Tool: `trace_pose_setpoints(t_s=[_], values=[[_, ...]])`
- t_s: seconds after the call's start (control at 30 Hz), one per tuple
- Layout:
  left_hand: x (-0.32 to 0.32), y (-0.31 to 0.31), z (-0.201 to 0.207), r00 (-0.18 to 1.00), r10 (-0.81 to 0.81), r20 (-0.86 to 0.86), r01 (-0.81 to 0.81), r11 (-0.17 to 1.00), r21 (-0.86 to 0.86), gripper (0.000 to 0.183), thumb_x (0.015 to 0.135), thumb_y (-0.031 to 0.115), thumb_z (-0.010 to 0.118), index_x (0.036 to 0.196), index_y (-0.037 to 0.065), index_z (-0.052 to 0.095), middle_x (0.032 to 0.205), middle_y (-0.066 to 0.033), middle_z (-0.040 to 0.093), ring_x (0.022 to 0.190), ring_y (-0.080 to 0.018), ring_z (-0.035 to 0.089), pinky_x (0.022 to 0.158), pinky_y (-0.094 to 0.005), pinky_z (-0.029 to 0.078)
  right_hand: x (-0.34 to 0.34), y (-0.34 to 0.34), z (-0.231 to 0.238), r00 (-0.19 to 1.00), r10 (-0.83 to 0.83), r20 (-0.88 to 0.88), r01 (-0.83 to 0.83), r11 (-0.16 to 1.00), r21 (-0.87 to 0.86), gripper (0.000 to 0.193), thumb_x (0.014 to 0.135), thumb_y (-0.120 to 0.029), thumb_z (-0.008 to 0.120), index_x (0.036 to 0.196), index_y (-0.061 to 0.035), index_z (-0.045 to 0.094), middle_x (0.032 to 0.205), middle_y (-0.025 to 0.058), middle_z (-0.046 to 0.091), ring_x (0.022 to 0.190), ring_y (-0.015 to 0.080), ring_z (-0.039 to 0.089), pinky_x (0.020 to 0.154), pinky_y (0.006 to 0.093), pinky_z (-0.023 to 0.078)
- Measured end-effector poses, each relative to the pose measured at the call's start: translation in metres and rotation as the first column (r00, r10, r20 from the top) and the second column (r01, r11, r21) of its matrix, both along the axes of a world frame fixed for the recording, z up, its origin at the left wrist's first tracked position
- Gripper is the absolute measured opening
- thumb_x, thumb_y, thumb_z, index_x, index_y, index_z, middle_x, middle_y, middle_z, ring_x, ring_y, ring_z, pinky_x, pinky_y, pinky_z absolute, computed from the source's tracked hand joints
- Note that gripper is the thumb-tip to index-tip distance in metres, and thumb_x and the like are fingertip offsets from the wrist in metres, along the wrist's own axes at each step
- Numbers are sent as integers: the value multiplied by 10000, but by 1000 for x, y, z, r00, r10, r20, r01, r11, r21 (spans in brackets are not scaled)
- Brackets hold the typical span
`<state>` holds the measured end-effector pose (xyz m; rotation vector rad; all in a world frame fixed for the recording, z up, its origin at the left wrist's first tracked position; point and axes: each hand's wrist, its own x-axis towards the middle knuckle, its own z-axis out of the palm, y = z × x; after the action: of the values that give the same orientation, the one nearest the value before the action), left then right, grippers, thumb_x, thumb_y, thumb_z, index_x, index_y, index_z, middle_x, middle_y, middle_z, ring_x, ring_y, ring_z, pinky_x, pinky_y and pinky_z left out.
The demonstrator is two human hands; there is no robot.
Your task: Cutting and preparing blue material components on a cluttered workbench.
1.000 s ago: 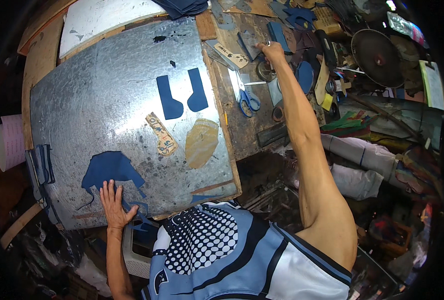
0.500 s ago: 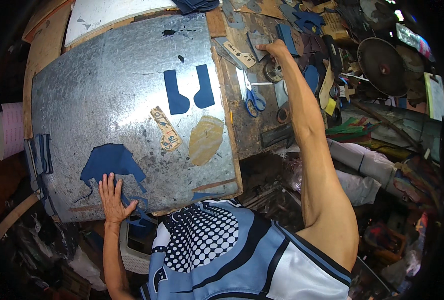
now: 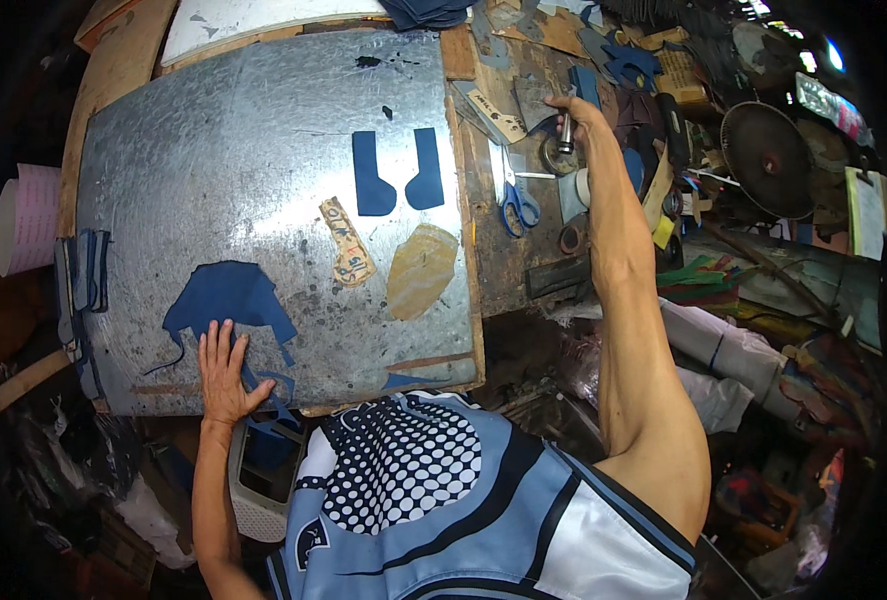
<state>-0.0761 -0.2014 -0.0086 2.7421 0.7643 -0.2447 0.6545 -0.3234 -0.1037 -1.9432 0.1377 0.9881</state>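
Note:
My left hand (image 3: 226, 375) lies flat with its fingers spread. Its fingertips touch the lower edge of a dark blue sheet piece (image 3: 229, 295), cut in an uneven outline, on the metal-topped table (image 3: 204, 140). Thin blue scraps (image 3: 282, 388) trail beside the thumb. Far to the right, my right hand (image 3: 584, 115) is closed around a short, shiny metal cylinder (image 3: 567, 135), whose lower end sticks out below the fingers. Under and beside that hand are a grey flat slab (image 3: 534, 97) and a round tin-like object (image 3: 554, 158).
Two blue cut pieces (image 3: 372, 172), a marked card pattern (image 3: 348, 243) and a yellowish oval pattern (image 3: 422, 272) lie on the metal. Blue-handled scissors (image 3: 518, 205) rest on the wooden bench (image 3: 494, 265). A fan (image 3: 767, 160) stands at right. A rolled pink-white sheet (image 3: 32, 220) is at left.
My right hand has left the grey slab's edge and now holds the metal cylinder. My left hand stays on the blue piece. The whole view has shifted slightly.

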Motion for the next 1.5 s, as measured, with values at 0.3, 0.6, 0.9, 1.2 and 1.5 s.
trace_pose_setpoints(t_s=[0.3,0.6,0.9,1.2,1.5], values=[[68,-18,61,955,254,153,-204,937,-285,608,885,348,676,1343,-18,513,1495,-199,405,1385,-373,388,1151,-500,282,-186,-24,122,950,87,300,-190,923,334,425,782,-172,796,1120,-49,568,726,7,591,487,76,504,419,229,411],[187,-57,41,318,925,-208,215,-284,-934,658,950,582,530,1280,17,466,1113,-177,598,1068,-240,610,926,-406,524,-438,-28,157,713,320,624,-629,685,367,313,789,-88,721,1059,11,597,1030,172,640,928,302,655,808,376,530],[128,-59,19,361,846,-393,209,-484,-850,491,885,473,634,1034,5,624,907,-116,650,823,-205,670,776,-334,581,-485,-54,140,729,386,564,-648,654,390,365,811,-176,774,1104,1,649,999,137,634,934,266,643,793,346,521],[65,-54,-13,440,780,-445,180,-562,-807,520,886,481,617,1109,10,620,1003,-147,669,938,-259,656,879,-406,536,-544,-56,113,827,394,401,-550,714,432,290,858,-211,749,1080,-32,697,987,98,648,878,170,633,785,296,507],[41,-43,-32,538,683,-494,282,-698,-658,430,900,461,635,1044,56,637,922,-104,674,850,-234,685,725,-424,596,-571,-46,137,911,412,-5,-386,858,338,277,910,-163,700,1128,7,682,947,47,692,799,69,625,692,210,508]])
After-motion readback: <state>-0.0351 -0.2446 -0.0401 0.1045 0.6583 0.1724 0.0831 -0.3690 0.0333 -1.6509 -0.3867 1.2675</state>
